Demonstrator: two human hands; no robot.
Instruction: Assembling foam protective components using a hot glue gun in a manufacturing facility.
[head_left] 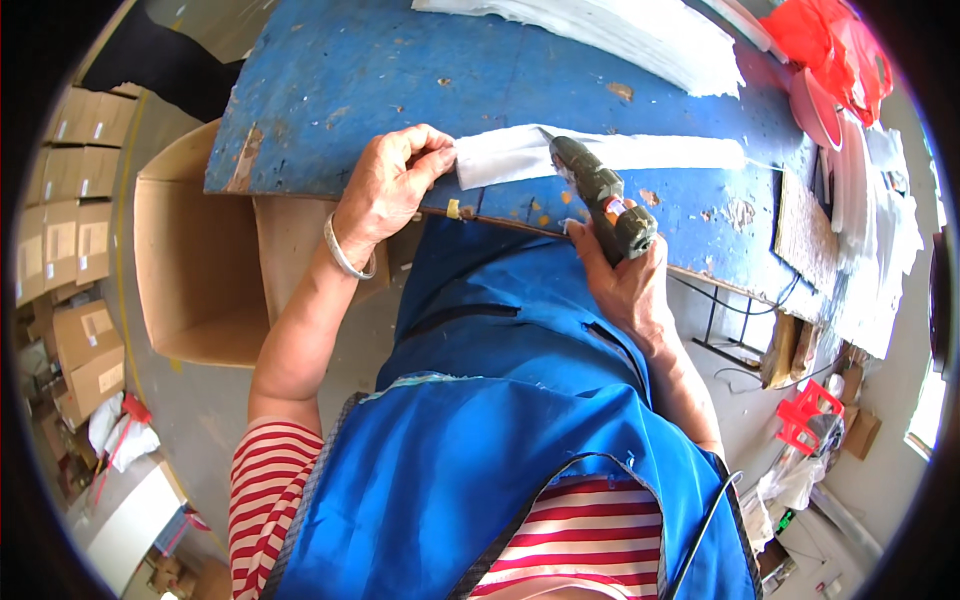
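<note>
My left hand [392,187] presses down the left end of a long white strip of material [650,152] lying on a worn blue table [400,70], near its front edge. My right hand [622,272] grips a dark green glue gun [603,198] by its handle. The gun's nozzle rests on the strip just right of my left fingers. A silver bracelet sits on my left wrist, and I wear a blue apron over a red-and-white striped shirt.
A stack of white sheets [640,35] lies at the table's far side. Red plastic [835,45] and more white pieces pile up at the right end. An open cardboard box [195,260] stands on the floor to my left, with stacked cartons [75,190] beyond it.
</note>
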